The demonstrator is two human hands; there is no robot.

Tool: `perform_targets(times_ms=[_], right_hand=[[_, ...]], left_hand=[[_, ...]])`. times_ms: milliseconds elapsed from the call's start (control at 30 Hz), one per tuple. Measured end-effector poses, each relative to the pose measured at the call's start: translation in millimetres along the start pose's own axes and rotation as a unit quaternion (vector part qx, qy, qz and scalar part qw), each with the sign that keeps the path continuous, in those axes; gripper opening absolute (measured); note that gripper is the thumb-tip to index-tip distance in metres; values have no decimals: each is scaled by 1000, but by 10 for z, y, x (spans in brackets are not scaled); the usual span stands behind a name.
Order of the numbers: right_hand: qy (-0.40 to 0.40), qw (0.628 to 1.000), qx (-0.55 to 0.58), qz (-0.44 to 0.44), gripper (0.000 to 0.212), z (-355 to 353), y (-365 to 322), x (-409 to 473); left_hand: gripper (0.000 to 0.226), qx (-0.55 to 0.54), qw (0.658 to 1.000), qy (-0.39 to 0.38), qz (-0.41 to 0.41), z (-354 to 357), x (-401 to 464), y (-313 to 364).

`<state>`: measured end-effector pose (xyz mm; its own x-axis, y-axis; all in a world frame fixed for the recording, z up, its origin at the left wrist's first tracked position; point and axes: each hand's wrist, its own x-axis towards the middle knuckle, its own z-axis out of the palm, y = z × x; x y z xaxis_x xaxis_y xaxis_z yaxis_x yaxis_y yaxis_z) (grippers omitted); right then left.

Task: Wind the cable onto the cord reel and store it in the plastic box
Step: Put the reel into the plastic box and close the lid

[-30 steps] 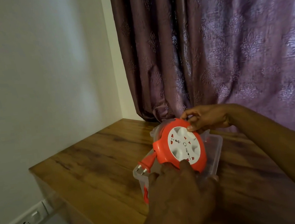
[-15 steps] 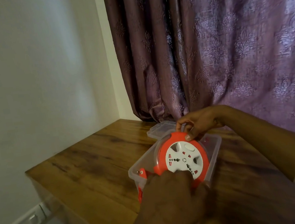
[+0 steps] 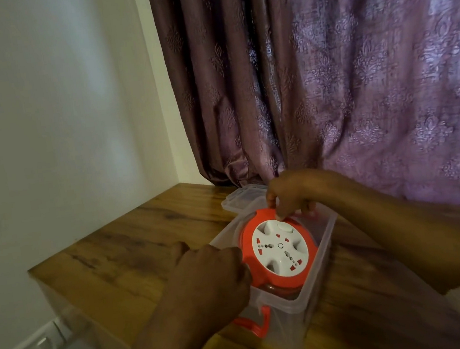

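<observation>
The orange cord reel [image 3: 280, 248] lies flat inside the plastic box [image 3: 326, 245], the left hand [image 3: 207, 281] gripping its nine-o'clock rim, the right hand [image 3: 291, 196] pinching twelve o'clock.

Round orange-and-white cord reel [image 3: 280, 248] now lowered from above into clear plastic box [image 3: 323, 245], lying nearly flat; left hand [image 3: 210, 281] shifted to its left edge.
</observation>
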<state>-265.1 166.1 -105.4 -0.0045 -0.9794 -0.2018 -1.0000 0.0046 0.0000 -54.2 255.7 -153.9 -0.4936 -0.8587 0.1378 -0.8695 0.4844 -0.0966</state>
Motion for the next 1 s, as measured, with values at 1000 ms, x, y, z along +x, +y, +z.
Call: perform_targets(times_ms=[1000], right_hand=[[53,993,97,-38,32,407,230,-199]], left_hand=[[9,-316,946,-66,-39,13,412,-20]])
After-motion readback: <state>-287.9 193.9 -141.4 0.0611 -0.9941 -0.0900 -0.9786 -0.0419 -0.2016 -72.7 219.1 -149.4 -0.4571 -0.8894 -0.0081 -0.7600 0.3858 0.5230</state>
